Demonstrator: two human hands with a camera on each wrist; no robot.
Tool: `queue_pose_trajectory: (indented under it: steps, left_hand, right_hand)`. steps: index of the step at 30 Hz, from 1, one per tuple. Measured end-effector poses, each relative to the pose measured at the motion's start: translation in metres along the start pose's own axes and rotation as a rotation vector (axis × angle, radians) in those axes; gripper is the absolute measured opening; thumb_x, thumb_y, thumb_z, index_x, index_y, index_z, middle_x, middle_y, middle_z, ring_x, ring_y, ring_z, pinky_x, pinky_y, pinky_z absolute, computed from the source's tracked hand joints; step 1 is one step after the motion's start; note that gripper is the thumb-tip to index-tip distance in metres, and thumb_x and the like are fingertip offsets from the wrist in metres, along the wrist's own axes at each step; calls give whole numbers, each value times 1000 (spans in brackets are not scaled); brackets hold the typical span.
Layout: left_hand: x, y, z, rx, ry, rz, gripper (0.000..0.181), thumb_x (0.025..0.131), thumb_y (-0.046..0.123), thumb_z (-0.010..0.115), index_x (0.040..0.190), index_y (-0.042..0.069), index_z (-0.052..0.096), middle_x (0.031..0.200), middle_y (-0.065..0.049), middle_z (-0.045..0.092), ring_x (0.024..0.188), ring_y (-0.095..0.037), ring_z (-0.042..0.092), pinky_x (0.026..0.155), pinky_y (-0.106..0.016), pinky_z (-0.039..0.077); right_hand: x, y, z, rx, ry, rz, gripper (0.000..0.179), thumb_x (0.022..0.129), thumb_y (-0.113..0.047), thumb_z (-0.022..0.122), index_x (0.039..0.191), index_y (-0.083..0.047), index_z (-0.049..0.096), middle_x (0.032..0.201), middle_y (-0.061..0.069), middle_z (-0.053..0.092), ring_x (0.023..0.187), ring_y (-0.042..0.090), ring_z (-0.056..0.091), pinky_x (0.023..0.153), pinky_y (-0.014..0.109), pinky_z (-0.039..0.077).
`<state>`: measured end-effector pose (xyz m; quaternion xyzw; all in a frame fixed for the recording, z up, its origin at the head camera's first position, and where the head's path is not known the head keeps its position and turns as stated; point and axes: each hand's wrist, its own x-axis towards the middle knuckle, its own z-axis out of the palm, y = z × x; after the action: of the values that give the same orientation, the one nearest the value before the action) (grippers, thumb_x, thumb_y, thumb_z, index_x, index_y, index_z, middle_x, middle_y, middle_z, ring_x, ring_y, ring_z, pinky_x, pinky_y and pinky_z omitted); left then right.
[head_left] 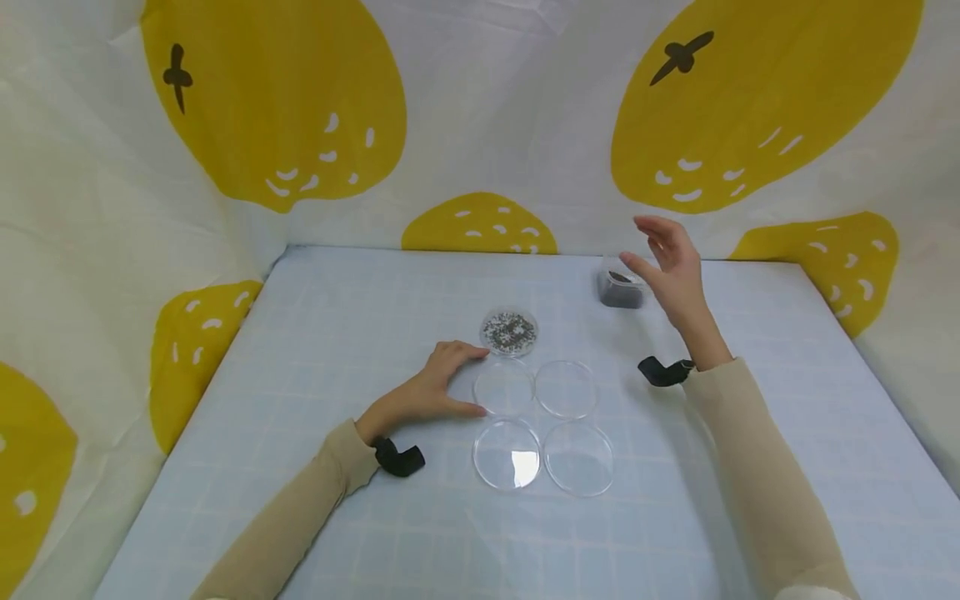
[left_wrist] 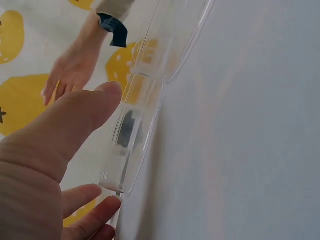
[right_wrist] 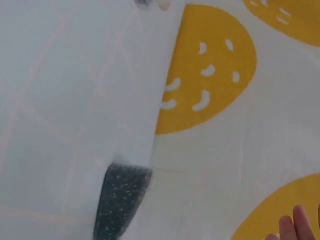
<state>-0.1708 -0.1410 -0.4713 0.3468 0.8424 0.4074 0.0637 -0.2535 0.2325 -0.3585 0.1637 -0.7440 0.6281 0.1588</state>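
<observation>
With its thumb and fingertips at opposite sides of the rim, my left hand holds a clear round petri dish on the table. In the left wrist view, the thumb lies along the upper side of this dish and the fingers meet its far end. My right hand is raised at the back right, fingers curved and apart, holding nothing. Just left of it stands a small clear box of dark grains. Only a few right fingertips appear in the right wrist view, bottom right.
Three other clear dishes lie close by: one right of the held dish, two in front, left and right. Behind them, another dish contains black and white bits. A yellow-patterned white sheet hangs behind the pale blue table.
</observation>
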Motion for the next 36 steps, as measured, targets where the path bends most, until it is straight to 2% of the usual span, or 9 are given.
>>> queue_pose_trajectory:
  steps: [4, 7, 10, 14, 17, 19, 24, 30, 36]
  left_hand:
    - [5, 0, 3, 29, 7, 15, 86, 73, 35, 88, 144, 8, 47, 136, -5, 48, 123, -24, 34, 103, -47, 30]
    - [8, 0, 5, 56, 19, 25, 85, 71, 36, 89, 142, 9, 51, 131, -6, 50, 121, -26, 35, 102, -47, 29]
    - [10, 0, 7, 79, 32, 28, 83, 70, 38, 89, 141, 11, 53, 128, -6, 52, 120, -27, 36, 102, -47, 28]
    - [10, -1, 9, 96, 56, 17, 82, 70, 39, 89, 139, 13, 55, 125, -4, 53, 119, -25, 37, 100, -47, 29]
    - [10, -2, 10, 110, 77, 10, 81, 69, 41, 89, 138, 14, 57, 123, -2, 54, 118, -24, 38, 98, -47, 30]
    - [11, -2, 12, 122, 91, 9, 81, 69, 43, 89, 138, 14, 58, 122, -2, 55, 117, -24, 39, 97, -46, 31]
    - [13, -1, 16, 154, 132, 23, 80, 67, 44, 90, 135, 14, 60, 120, -2, 56, 114, -23, 41, 94, -44, 33]
    - [14, 1, 20, 186, 166, 25, 79, 66, 45, 90, 133, 15, 62, 118, -2, 57, 111, -23, 43, 90, -42, 34]
    - [14, 4, 21, 193, 164, 19, 79, 66, 46, 90, 133, 15, 62, 118, -1, 57, 111, -22, 44, 90, -42, 34]
  right_hand:
    - [-5, 28, -12, 188, 121, 81, 68, 90, 1, 68, 146, -5, 31, 154, 14, 28, 145, 21, 23, 119, 32, 12]
    - [-11, 45, -18, 269, 175, 203, 76, 93, -2, 65, 151, -9, 17, 160, 11, 16, 148, 20, 12, 118, 28, 9]
    - [-16, 62, -24, 377, 184, 335, 81, 94, 3, 60, 155, -10, 7, 163, 9, 10, 150, 18, 7, 118, 26, 13]
    - [-20, 79, -28, 510, 140, 480, 90, 91, 13, 58, 157, -15, 3, 165, 5, 7, 151, 14, 6, 117, 28, 16]
    - [-21, 87, -30, 482, 63, 551, 96, 90, 11, 63, 158, -22, 4, 166, 0, 8, 150, 12, 5, 118, 30, 11]
    - [-21, 91, -31, 419, 5, 565, 99, 89, 9, 66, 158, -23, 2, 166, -2, 8, 150, 12, 4, 119, 30, 9]
    - [-17, 101, -30, 263, -57, 491, 105, 83, 12, 71, 159, -16, 3, 166, 5, 9, 151, 13, 7, 118, 27, 10]
    - [-13, 110, -26, 114, -20, 422, 104, 80, 8, 77, 157, -10, 10, 160, 15, 22, 148, 17, 16, 118, 32, 14]
    - [-19, 112, -26, -11, 20, 464, 101, 80, -6, 83, 158, -13, 19, 155, 13, 30, 139, 21, 28, 116, 36, 23]
